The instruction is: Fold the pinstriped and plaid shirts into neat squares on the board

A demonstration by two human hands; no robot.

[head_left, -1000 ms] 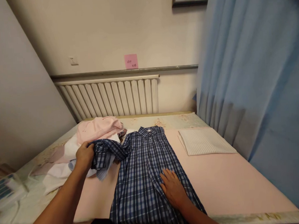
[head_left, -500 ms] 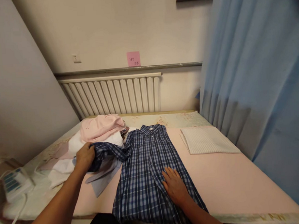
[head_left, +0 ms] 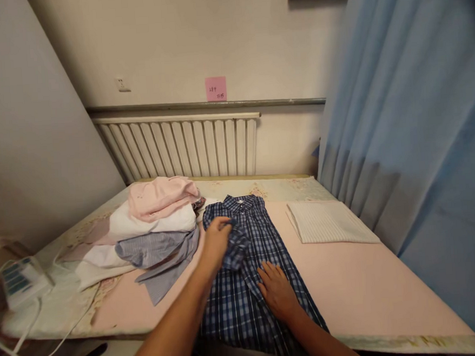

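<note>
On the pink-covered surface (head_left: 371, 288) a blue plaid shirt (head_left: 238, 302) lies front up, collar at the far end, between a heap of clothes (head_left: 159, 221) on the left and a folded striped cloth (head_left: 332, 223) on the right. The right hand (head_left: 278, 291) rests flat on its lower front, fingers slightly spread. The left hand (head_left: 217, 239) pinches a sleeve (head_left: 237, 247) over the chest.

Room on your right, clutter on your left
Beside your right hand (head_left: 277, 290), the pink sheet (head_left: 363, 294) gives a path between shirt (head_left: 228, 309) and curtain (head_left: 398, 145), past the flat folded cloth (head_left: 333, 223); outside your left hand (head_left: 218, 238), the clothes pile (head_left: 155, 223) blocks the way.
</note>
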